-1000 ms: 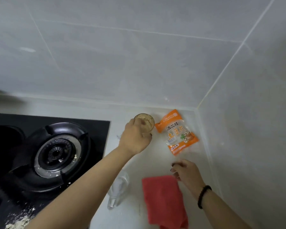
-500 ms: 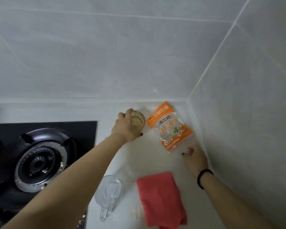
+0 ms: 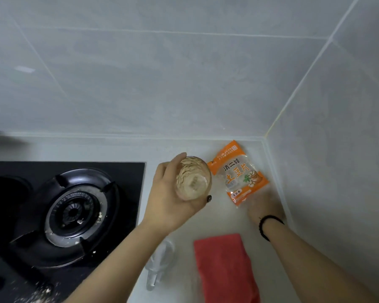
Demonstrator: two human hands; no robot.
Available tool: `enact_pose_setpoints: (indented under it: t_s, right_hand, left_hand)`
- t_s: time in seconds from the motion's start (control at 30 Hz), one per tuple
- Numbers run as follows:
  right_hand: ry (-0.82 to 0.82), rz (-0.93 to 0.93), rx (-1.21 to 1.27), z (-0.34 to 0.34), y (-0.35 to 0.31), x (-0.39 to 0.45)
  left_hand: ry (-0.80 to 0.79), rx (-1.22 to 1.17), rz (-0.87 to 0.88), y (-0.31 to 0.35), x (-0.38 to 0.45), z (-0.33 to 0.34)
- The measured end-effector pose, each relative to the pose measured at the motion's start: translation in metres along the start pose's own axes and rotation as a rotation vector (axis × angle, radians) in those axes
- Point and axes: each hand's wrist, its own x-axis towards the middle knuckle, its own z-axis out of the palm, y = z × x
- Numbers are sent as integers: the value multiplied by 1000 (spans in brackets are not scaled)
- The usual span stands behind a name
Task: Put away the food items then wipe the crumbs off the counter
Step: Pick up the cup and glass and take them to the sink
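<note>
Left hand lifts the glass jar; right hand at the snack bag in the corner.

The left hand (image 3: 171,200) grips a glass jar (image 3: 193,178) of beige food above the table (image 3: 223,217), beside the stove edge (image 3: 140,193). The blurred right hand (image 3: 264,206) touches the orange snack bag (image 3: 239,173) near the wall corner; its grip is unclear. A red cloth (image 3: 225,267) lies nearer.

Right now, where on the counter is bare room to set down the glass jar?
Bare white counter lies behind the left hand, between black stove and orange snack bag. Near the red cloth and clear plastic lid, it is crowded.
</note>
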Motion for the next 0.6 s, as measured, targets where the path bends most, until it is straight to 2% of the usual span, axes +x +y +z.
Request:
enact_pose_setpoints:
  t_s: [0.1,0.2,0.27,0.37,0.43,0.6]
  right_hand:
    - [-127,44,-48,3,7,-18]
    - [-178,5,46,3,21,-37]
    - [-193,23,152,-2,30,-53]
    - [-185,32,437,-21,38,-78]
    - [-128,-20,606,-42,35,-96]
    - [172,-295,856,-100,12,-140]
  left_hand:
    - [112,-113,-17,13,-30,9]
    - [174,-188,-13,16,-50,19]
    - [174,-214,-7,17,-61,23]
    - [185,-223,13,18,-75,24]
    - [181,-209,38,21,-84,25]
    - [101,-172,23,23,-104,30]
